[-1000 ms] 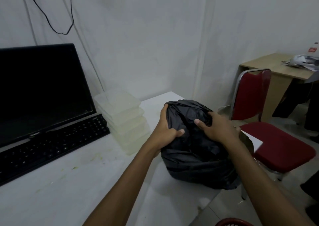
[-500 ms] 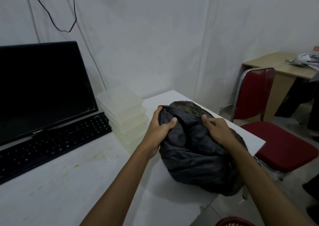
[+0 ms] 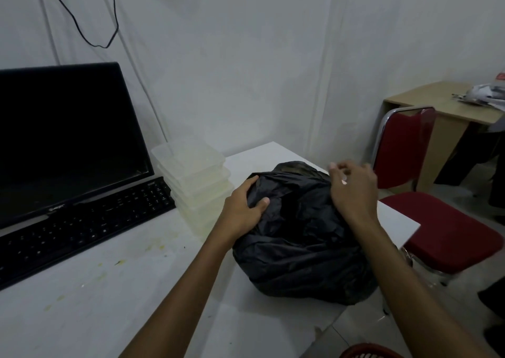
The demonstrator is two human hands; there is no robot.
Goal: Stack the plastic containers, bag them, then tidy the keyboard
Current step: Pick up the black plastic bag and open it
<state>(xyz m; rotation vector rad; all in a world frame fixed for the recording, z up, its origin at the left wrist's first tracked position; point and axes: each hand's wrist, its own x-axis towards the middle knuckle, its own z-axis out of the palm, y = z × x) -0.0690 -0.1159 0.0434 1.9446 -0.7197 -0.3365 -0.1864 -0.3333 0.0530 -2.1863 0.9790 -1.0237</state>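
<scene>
Two hands meet the black bag [image 3: 297, 237] at the counter's [image 3: 82, 316] right edge: your left hand [image 3: 243, 207] clenches its plastic, your right hand [image 3: 352, 188] hovers loosely open. Stacked containers [image 3: 195, 182] stand beside the keyboard [image 3: 82, 221].

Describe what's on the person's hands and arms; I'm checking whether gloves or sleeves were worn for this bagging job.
Nothing is worn. The left hand and right hand are bare, without gloves. Both forearms are uncovered right to the bottom edge of the picture, with no sleeve in view. No watch, bracelet or ring is visible, though the right hand's fingers are motion-blurred.
</scene>
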